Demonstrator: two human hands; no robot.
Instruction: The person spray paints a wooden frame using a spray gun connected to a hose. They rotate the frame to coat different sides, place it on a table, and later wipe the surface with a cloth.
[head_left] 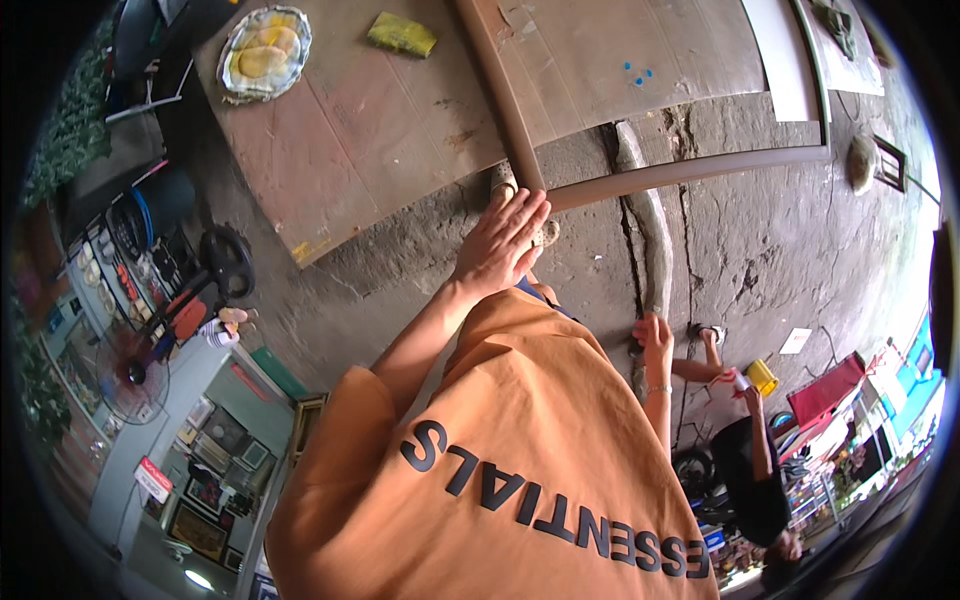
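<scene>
A large brown picture frame point(690, 174) lies partly on a worn brown board point(370, 140), its near corner out past the board's edge. Across that corner rests my left hand point(503, 240), fingers stretched out flat and close together. Lower on the right, my right hand point(655, 345) hangs beside my body, away from the frame. Its fingers are curled; a small dark shape shows at their tips, too unclear to name. A white sheet point(782, 60) lies inside the frame's far right part, and several small blue bits point(640, 74) lie on the board within it.
On the board are a foil-lined dish point(230, 75) with yellowish pads and a yellow sponge-like block point(402, 35). A fan point(135, 375) and a glass display counter point(215, 480) stand left. Behind right, a person in dark clothes point(750, 470) is near a yellow container point(762, 378). The concrete floor point(740, 240) is cracked.
</scene>
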